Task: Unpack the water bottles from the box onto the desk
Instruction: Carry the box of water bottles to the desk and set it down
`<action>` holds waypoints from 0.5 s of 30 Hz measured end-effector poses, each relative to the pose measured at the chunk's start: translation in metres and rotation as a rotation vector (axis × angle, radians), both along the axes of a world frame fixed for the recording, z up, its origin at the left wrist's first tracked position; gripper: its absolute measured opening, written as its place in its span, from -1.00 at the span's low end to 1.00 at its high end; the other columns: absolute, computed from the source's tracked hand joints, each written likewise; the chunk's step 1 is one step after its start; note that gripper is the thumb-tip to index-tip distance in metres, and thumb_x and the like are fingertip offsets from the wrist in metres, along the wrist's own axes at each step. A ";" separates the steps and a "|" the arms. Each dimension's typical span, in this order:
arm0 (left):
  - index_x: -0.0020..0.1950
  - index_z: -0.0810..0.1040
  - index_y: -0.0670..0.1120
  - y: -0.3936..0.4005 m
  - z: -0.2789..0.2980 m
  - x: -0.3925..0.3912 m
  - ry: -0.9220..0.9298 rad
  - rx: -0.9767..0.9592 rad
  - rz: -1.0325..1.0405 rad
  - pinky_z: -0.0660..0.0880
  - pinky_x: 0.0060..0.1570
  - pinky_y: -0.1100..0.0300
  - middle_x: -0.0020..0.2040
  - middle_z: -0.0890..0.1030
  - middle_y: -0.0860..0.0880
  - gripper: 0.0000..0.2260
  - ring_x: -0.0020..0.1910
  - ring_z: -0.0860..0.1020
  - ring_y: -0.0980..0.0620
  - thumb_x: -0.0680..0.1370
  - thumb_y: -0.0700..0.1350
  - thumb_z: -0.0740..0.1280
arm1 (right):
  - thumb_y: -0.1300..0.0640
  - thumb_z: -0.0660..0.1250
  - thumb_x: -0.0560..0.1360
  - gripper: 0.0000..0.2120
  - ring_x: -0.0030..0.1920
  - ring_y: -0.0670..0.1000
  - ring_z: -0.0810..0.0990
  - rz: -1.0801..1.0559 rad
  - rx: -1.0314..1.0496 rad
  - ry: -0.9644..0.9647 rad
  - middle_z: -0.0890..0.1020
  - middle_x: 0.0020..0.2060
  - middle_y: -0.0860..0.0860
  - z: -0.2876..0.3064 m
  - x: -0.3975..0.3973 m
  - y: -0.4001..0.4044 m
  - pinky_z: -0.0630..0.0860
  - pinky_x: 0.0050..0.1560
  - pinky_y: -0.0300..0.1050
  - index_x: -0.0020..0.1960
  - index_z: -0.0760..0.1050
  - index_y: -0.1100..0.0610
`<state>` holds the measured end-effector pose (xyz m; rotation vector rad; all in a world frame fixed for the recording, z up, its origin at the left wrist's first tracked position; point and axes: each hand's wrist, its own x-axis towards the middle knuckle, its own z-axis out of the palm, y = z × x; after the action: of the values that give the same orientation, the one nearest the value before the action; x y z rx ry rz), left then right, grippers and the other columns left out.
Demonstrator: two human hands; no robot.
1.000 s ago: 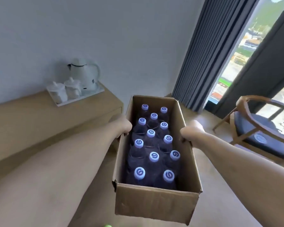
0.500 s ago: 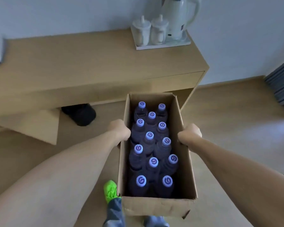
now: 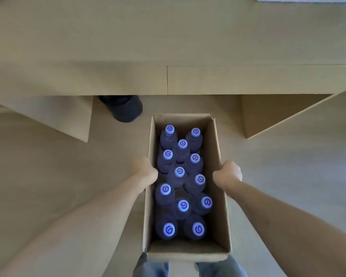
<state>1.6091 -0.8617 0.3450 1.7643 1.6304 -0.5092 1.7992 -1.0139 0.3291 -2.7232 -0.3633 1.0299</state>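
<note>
**Box held, bottles still packed**

Fingers of left hand [image 3: 146,169] and right hand [image 3: 228,172] curl over the box [image 3: 218,196] walls at nine and three o'clock. Water bottles [image 3: 179,172] fill it; desk [image 3: 168,47] at twelve. Uneven grip could tip them.

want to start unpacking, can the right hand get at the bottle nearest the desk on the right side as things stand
Probably not yet: the right hand grips the box wall. Once it lets go, that bottle stands uncovered, cap up, in the open top.
</note>
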 end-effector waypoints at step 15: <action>0.02 0.49 -0.17 0.029 -0.184 -0.026 -0.036 0.033 0.284 0.61 -0.15 -0.01 0.03 0.57 -0.22 -0.80 0.00 0.59 -0.26 0.41 -0.29 0.26 | 0.17 0.30 0.35 -0.87 -0.07 0.26 0.61 0.257 -0.057 0.008 0.58 -0.15 0.18 -0.184 0.006 0.081 0.51 -0.15 -0.08 -0.11 0.44 0.16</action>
<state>1.5833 -0.8324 0.1608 1.5212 1.8334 -0.3177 1.8049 -0.9332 0.1454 -2.7739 -0.7076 1.1286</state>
